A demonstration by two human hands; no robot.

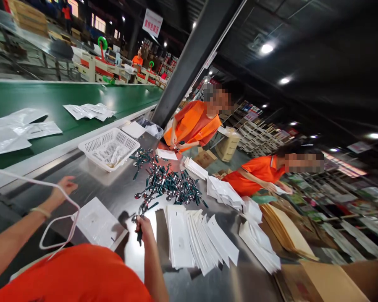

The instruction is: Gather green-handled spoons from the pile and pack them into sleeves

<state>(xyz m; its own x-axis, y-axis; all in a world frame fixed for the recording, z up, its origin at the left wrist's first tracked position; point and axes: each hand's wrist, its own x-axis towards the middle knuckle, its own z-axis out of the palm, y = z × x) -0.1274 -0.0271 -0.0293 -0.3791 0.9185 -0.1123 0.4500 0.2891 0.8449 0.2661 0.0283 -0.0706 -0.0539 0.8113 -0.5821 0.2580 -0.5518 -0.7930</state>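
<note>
My right hand (pixel 145 232) is closed around the dark handles of a few spoons (pixel 143 209), their metal bowls pointing up and away from me. Just beyond it a heap of spoons (pixel 173 182) with dark green handles is spread over the metal table (pixel 113 188). At the left, my left hand (pixel 64 188) hovers near the table edge, fingers loosely bent and apart, holding nothing. Between my hands lies a white plastic mailer bag (pixel 97 222). To the right of my right hand, a fanned stack of white mailer bags (pixel 195 239) rests on the table.
A white perforated basket (pixel 110 149) with packets inside stands at the back left. Beyond it a green conveyor belt (pixel 50 94) carries white bags. A white cord (pixel 59 184) loops near my left arm. Two co-workers in orange (pixel 192 126) stand across the table, near a pillar (pixel 189 63).
</note>
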